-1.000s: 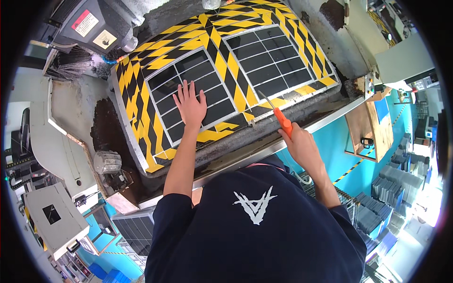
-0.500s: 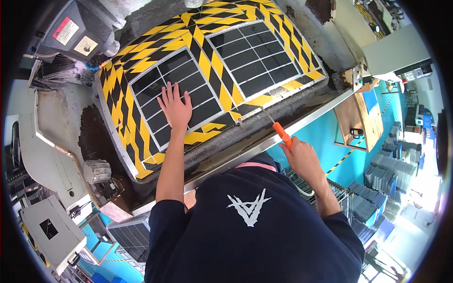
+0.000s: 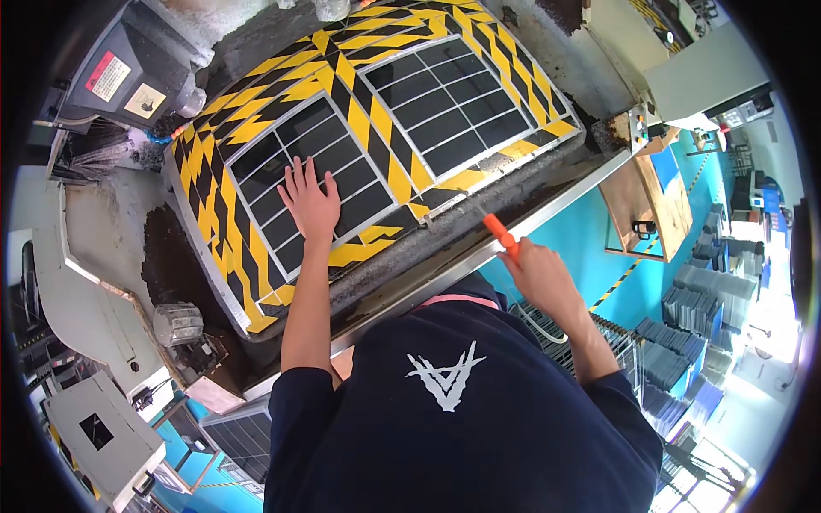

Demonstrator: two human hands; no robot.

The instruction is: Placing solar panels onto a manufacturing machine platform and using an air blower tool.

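My left hand [image 3: 311, 205] lies flat with spread fingers on the left dark panel [image 3: 357, 175], which is split into cells by pale lines. My right hand [image 3: 549, 278] is closed round the orange handle of a screwdriver [image 3: 499, 232]. Its thin metal shaft points up and left toward the front edge of the bed, near a small metal fitting; I cannot tell whether the tip touches. A second dark panel [image 3: 449, 103] lies to the right of the first. Black and yellow striped tape [image 3: 376, 128] surrounds both panels.
A metal rail [image 3: 547, 209] runs along the machine's front edge. At the upper left is a dark machine housing [image 3: 128, 73] with labels. A wooden stand [image 3: 647, 209] is off to the right, with stacks of grey sheets [image 3: 684, 312] beyond. A grey box [image 3: 103, 436] is at lower left.
The view has shifted slightly. The screwdriver has moved a little up and left with my right hand. My left hand stays spread on the left panel.
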